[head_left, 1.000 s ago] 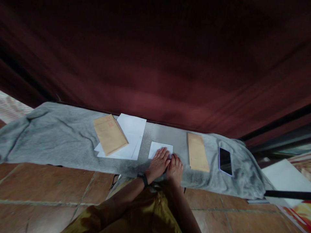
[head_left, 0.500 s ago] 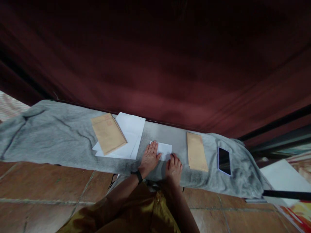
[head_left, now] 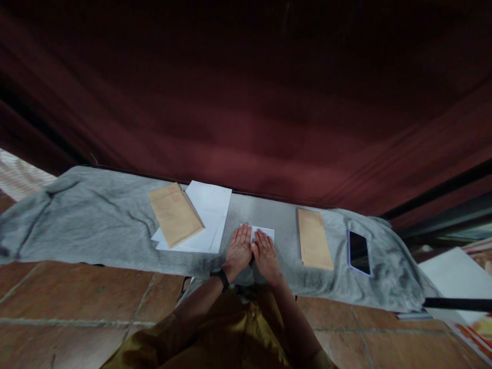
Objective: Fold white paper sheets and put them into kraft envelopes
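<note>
A small folded sheet of white paper (head_left: 268, 233) lies on the grey cloth in front of me, mostly covered by my hands. My left hand (head_left: 239, 247), with a dark band at the wrist, rests flat on its left part, fingers stretched forward. Flat beside it, my right hand (head_left: 266, 255) presses on the paper's middle and right, thumbs close together. To the left are larger white sheets (head_left: 211, 210) with brown envelopes (head_left: 177, 215) on top. A further stack of brown envelopes (head_left: 314, 238) lies to the right of my hands.
A phone (head_left: 359, 252) with a purple edge lies on the grey cloth (head_left: 103, 215) at the right. Behind the surface hangs a dark red curtain (head_left: 246, 128). A white sheet or board (head_left: 457, 274) and a black bar (head_left: 457, 304) are at the far right, above the tiled floor (head_left: 88, 292).
My right hand has moved left and forward from the paper's right edge onto its middle, now beside my left hand. The left hand stays flat on the paper. The view has shifted slightly.
</note>
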The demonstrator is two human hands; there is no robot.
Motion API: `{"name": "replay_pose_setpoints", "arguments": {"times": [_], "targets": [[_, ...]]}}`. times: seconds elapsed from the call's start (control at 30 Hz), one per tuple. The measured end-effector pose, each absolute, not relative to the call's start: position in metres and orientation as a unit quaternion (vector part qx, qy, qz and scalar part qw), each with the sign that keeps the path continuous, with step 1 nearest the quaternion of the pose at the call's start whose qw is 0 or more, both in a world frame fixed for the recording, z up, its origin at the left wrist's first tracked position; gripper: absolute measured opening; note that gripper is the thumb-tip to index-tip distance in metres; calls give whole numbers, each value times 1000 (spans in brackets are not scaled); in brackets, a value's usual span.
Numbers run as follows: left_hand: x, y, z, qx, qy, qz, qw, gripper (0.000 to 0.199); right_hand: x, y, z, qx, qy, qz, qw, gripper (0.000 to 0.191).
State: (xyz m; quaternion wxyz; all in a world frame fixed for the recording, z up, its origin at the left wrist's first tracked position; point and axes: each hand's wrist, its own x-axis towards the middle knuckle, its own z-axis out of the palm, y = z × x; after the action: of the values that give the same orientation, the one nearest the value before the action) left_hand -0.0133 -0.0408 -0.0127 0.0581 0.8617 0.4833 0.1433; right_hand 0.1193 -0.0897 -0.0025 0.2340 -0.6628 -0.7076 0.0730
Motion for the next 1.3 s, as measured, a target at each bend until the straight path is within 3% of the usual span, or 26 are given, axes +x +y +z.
{"name": "replay_pose_setpoints", "arguments": {"times": [0.33, 0.7, 1.03, 1.3], "targets": [[-10, -40, -6, 849, 496, 165, 82, 64, 153, -80, -6, -688, -701, 17, 185, 53], [-10, -41, -5, 848, 493, 180, 81, 76, 177, -78, -10, -717, -658, -16, 230, 52], [-9, -42, -7, 847, 494, 178, 77, 74, 146, -146, -13, -664, -710, 53, 229, 51], [-2, -42, 3, 857, 482, 170, 66, 64, 145, -162, -9, -664, -711, 5, 230, 48]]}}
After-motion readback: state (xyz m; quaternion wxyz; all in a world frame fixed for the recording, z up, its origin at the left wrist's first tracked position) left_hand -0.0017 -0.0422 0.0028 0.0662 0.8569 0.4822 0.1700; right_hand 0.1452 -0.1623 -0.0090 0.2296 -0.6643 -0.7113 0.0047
